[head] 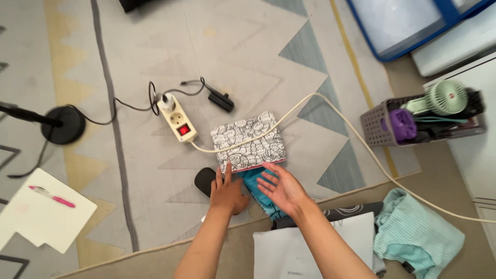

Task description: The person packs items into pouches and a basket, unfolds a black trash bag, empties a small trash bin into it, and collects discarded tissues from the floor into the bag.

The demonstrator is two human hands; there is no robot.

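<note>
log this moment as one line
left hand: on carpet, fingertip at patterned pouch | right hand: open over teal cloth | power strip cord: across pouch

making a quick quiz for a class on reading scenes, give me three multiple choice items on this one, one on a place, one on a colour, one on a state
1. Where does the pink pen lie?
A. on the white card at the left
B. in the grey basket
C. on the patterned pouch

2. What colour is the cloth between the two hands?
A. yellow
B. teal blue
C. red

3. How is the right hand?
A. closed in a fist
B. wrapped around the cream cable
C. open, palm up, fingers spread

Answers:
1. A, the pen rests on the white card on the rug.
2. B, teal blue cloth shows just below the black-and-white patterned pouch.
3. C, the palm faces up with fingers apart over the cloth; the left hand lies flat beside it, fingertips at the pouch's edge.
</note>
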